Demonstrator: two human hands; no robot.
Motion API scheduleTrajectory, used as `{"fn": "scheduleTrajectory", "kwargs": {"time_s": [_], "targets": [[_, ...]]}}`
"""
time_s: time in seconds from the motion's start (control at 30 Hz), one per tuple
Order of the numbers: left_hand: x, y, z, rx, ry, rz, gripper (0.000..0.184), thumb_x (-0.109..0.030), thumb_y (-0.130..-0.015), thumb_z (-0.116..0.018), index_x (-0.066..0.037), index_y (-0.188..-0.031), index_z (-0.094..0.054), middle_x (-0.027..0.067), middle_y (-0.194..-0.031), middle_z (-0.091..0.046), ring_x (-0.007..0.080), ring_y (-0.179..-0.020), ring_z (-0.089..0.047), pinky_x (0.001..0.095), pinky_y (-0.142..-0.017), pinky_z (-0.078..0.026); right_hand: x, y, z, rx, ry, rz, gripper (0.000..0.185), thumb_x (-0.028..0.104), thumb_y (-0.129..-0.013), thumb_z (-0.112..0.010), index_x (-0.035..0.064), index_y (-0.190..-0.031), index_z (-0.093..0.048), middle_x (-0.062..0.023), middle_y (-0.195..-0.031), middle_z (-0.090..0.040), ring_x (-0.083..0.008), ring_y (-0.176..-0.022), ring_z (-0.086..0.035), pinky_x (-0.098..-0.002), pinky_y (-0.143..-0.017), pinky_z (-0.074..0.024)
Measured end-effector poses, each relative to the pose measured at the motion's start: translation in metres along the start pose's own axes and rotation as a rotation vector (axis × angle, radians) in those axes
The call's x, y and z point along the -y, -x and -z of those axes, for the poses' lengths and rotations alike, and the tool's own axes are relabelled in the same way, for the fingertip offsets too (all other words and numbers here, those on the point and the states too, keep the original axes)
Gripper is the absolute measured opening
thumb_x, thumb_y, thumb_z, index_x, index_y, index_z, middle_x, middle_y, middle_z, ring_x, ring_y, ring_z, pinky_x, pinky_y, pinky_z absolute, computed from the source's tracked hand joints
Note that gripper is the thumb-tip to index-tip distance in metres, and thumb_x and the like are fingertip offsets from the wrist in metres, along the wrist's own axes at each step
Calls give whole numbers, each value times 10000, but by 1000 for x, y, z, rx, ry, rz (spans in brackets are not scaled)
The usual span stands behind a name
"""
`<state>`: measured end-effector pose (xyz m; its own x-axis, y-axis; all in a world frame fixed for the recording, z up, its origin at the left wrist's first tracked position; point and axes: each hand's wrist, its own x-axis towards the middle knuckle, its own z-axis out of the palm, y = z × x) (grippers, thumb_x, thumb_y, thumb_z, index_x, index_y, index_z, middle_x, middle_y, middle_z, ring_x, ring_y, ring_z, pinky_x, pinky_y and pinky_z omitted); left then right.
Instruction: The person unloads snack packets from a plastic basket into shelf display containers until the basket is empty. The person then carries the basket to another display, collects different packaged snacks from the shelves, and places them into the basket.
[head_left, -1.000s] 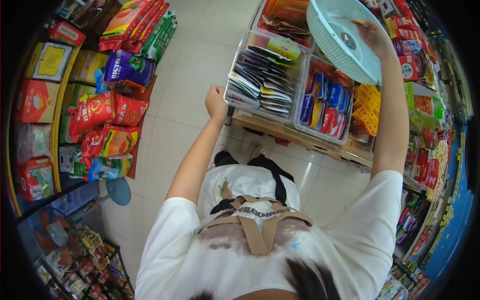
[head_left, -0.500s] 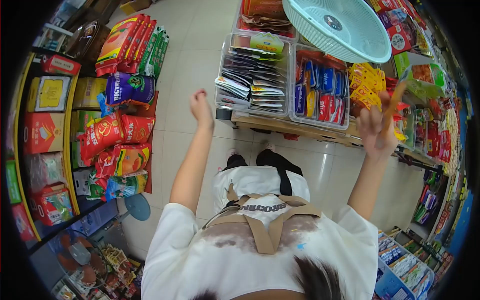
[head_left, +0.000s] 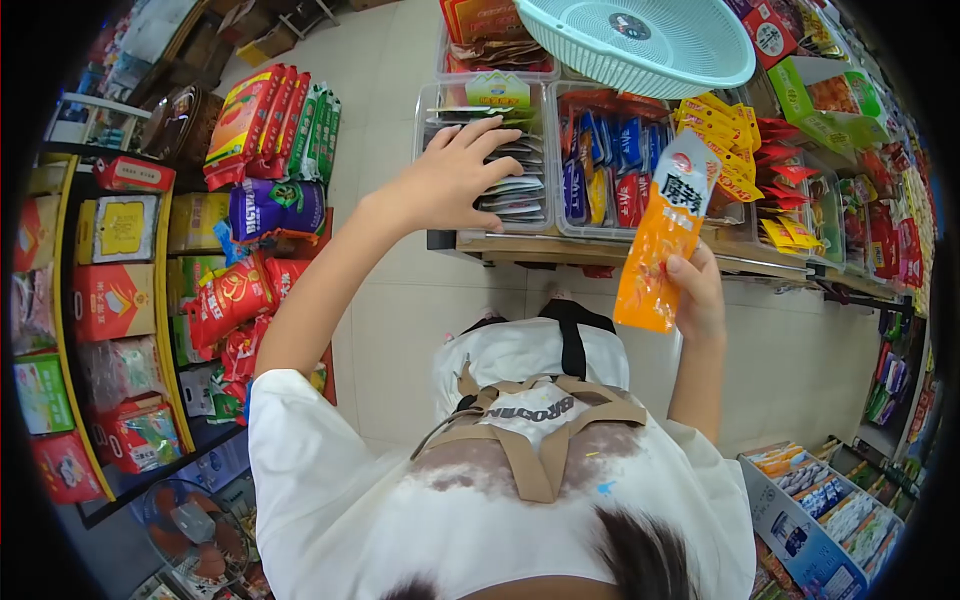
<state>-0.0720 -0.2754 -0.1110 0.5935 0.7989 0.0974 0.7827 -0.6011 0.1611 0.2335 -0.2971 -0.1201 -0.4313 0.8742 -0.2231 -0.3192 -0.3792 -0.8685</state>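
Observation:
My right hand (head_left: 700,290) grips an orange packet (head_left: 661,245) with a pale top and dark lettering, held upright in front of the table edge. Fingers spread, my left hand (head_left: 455,180) is over a clear bin (head_left: 548,205) of upright dark and white packets (head_left: 522,190); it holds nothing, and whether its fingertips touch them I cannot tell. Just right of that bin stands another one with blue, red and yellow packets (head_left: 630,145). A light blue plastic basket (head_left: 680,45) rests behind, over the bins.
Yellow packets (head_left: 722,140) and red ones (head_left: 780,180) fill the table's right part. The wooden table edge (head_left: 600,250) runs before me. At left are shelves with boxes (head_left: 115,300) and bagged goods (head_left: 235,295). A carton of packets (head_left: 815,540) sits at lower right, a fan (head_left: 195,530) at lower left.
My right hand has let go of the basket and now holds the orange packet out in full view. My left hand has moved from beside the table to above the bin, its fingers opening.

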Motion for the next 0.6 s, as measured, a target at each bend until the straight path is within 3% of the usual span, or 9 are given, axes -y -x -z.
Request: {"fn": "scheduleTrajectory", "kwargs": {"time_s": [0.13, 0.33, 0.4, 0.43, 0.6], "targets": [[14, -7, -6, 112, -3, 47, 648, -324, -595, -737, -142, -1149, -453, 112, -1324, -329, 314, -1261, -255, 476, -996, -250, 7, 11, 7, -15, -49, 81, 367, 127, -754, -618, -22, -1064, -489, -102, -980, -589, -167, -875, -588, -315, -790, -477], [1, -17, -8, 128, 29, -31, 519, -194, -617, -702, -140, -1076, -466, 116, -1334, -317, 336, -1270, -238, 487, -993, -242, 1, 16, 14, -100, -31, 93, 380, 129, -744, -636, 1, -1068, -483, -84, -968, -587, -161, -860, -583, -304, -776, -466], [-9, -18, -6, 90, 20, -104, 475, -97, -599, -676, -137, -1024, -468, 106, -1339, -315, 332, -1285, -217, 491, -989, -237, -4, 13, 14, -125, 7, 114, 372, 122, -741, -640, 2, -1061, -492, -82, -968, -591, -162, -869, -582, -306, -782, -461], [-11, -18, -10, 81, 7, -144, 357, -52, -581, -671, -130, -895, -519, 96, -1353, -303, 322, -1296, -203, 495, -992, -222, -6, 10, 13, -141, 77, 140, 359, 120, -739, -644, 3, -1048, -504, -81, -970, -593, -159, -885, -579, -308, -793, -454], [-8, -18, -7, 111, 62, -181, 171, -70, -610, -669, -155, -750, -619, 75, -1371, -285, 299, -1303, -192, 506, -1002, -200, 4, -12, -13, -126, 176, 163, 323, 119, -740, -647, 1, -1017, -532, -67, -938, -606, -143, -882, -578, -302, -809, -439]]}}
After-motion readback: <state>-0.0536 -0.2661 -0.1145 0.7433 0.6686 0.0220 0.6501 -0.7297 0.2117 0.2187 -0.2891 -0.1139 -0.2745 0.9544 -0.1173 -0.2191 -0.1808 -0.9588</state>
